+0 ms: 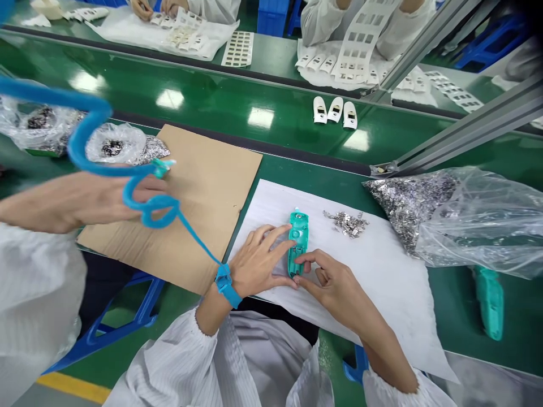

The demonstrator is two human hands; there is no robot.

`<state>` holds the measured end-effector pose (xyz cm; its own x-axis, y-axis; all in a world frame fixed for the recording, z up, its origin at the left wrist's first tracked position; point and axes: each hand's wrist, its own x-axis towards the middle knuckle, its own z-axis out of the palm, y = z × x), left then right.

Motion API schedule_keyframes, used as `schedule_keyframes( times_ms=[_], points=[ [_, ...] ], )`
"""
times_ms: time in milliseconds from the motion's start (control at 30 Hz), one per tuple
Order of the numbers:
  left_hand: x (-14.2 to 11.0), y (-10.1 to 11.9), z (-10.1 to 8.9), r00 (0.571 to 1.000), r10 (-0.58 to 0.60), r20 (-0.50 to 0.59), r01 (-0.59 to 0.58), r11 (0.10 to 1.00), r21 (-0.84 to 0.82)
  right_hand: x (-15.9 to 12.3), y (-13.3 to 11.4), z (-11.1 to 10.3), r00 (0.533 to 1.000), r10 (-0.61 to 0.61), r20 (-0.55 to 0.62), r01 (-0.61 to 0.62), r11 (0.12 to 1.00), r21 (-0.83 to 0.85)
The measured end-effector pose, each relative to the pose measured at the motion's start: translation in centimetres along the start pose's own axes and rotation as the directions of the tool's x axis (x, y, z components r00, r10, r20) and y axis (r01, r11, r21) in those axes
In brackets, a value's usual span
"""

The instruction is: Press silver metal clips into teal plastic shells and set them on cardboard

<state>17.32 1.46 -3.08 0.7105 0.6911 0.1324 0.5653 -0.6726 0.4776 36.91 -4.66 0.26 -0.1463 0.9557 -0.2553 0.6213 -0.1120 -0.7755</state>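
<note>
A teal plastic casing [298, 243] lies lengthwise on a white sheet [390, 288], its inner side up. My left hand [258, 261], with a blue wrist strap [224, 285] around its wrist, holds the casing from the left, fingers across its upper part. My right hand [333, 282] pinches the casing's lower end between finger and thumb. A small heap of silvery metal parts [345, 223] rests on the sheet just beyond the casing. A blue coiled cord [148, 206] runs up from the strap to the left.
A co-worker's hand [97, 198] rests on brown cardboard [207, 192] at left. A plastic bag of metal parts [428, 217] and another teal casing [490, 302] lie at right. Several white casings [335, 110] stand on the green bench beyond a dark rail; co-workers sit across it.
</note>
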Motion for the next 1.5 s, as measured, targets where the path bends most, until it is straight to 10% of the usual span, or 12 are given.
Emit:
schedule_keyframes(
  times_ms=[167, 333, 433, 1500],
  points=[
    [-0.1, -0.1, -0.3, 1.0, -0.016, 0.026, 0.018, 0.998, -0.052, -0.7, 0.0, 0.1, 0.971, 0.111, -0.212, -0.021, 0.923, 0.385],
    [0.2, 0.3, -0.5, 0.999, -0.023, 0.026, 0.025, 0.997, -0.078, 0.1, -2.1, -0.8, 0.865, 0.212, -0.455, 0.273, 0.562, 0.781],
    [0.6, 0.7, -0.4, 1.0, -0.003, 0.015, 0.003, 0.999, -0.051, 1.9, -3.3, -0.7, 0.834, 0.255, -0.49, 0.327, 0.486, 0.81],
    [1.1, 0.3, 0.7, 0.998, 0.046, 0.034, -0.045, 0.999, -0.014, 5.8, -2.1, 3.6, 0.714, 0.249, -0.655, 0.401, 0.622, 0.673]
  ],
)
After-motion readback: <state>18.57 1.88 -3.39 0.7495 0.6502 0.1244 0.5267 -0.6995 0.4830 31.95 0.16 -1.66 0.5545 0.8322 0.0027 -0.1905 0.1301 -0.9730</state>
